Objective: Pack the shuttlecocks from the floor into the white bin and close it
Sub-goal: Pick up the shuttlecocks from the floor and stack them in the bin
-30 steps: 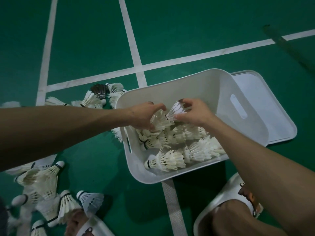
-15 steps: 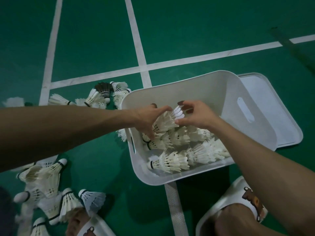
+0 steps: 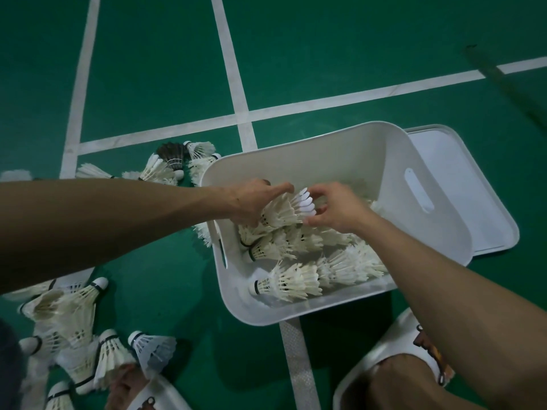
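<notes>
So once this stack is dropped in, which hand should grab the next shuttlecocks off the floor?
Probably the left hand: the loose shuttlecocks all lie on the floor left of the white bin, under that arm. The right hand would have to cross the bin.

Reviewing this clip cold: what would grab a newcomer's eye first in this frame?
Probably the two bare arms meeting over the open white bin, where the left hand and right hand together hold a shuttlecock above the pile already inside. Next, the loose shuttlecocks scattered on the green court floor at lower left, with another cluster beyond the bin's far left corner. The bin's lid lies flat behind it to the right.
</notes>
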`<act>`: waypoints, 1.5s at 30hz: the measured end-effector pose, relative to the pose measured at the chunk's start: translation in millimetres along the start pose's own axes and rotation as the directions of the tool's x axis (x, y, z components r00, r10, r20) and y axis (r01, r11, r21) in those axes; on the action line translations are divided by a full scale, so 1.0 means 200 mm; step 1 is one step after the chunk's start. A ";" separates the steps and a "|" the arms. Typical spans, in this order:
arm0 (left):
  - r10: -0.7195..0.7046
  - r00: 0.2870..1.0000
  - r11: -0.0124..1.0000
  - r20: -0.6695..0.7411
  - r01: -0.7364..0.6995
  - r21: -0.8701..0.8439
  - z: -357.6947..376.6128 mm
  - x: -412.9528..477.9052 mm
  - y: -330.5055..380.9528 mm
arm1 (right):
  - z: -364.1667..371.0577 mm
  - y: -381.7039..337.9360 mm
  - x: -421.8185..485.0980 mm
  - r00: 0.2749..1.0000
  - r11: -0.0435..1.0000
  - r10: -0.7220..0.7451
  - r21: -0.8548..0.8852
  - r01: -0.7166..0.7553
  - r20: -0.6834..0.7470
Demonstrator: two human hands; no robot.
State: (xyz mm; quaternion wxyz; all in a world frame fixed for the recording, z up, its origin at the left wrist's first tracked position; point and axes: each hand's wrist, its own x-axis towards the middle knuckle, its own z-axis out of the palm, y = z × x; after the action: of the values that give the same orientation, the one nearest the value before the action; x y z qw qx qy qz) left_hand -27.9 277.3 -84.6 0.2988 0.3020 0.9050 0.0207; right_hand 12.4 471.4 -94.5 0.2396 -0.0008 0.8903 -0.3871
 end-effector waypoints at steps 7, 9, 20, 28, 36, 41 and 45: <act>0.021 0.998 1.000 0.066 -0.021 0.001 -0.02 -0.05 0.02 | -0.06 -0.03 -0.03 1.000 0.998 0.019 -0.052 -0.020 -0.016; 0.019 0.998 1.000 0.056 -0.019 -0.002 -0.04 -0.08 0.03 | -0.09 -0.04 -0.06 0.999 0.998 0.029 -0.062 -0.031 -0.025; 0.000 0.943 1.000 -0.332 0.005 0.015 -0.22 -0.47 -0.06 | -0.11 -0.48 -0.23 0.980 0.959 -0.138 -0.268 0.095 -0.145; -0.302 0.884 0.951 -0.357 0.254 -0.178 -0.01 -1.03 -0.40 | 0.35 -1.03 -0.36 0.910 0.858 -0.415 -0.337 0.387 -0.012; -0.515 0.855 0.787 0.063 0.500 -0.362 0.52 -1.40 -0.67 | 0.91 -1.07 -0.34 0.920 0.859 -0.327 -0.336 0.385 0.217; -0.473 0.866 0.778 0.161 0.497 -0.384 0.75 -1.40 -0.67 | 1.13 -0.92 -0.29 0.926 0.878 -0.190 -0.366 0.309 0.325; -0.456 0.878 0.803 0.143 0.475 -0.360 0.85 -1.36 -0.66 | 1.27 -0.86 -0.25 0.920 0.880 -0.144 -0.377 0.287 0.364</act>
State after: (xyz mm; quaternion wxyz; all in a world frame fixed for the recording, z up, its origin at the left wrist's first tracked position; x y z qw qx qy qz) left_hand 169.1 -6.6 -108.5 0.3701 0.0067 0.9217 0.1161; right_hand 134.1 186.1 -103.4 0.3320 -0.2170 0.8951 -0.2037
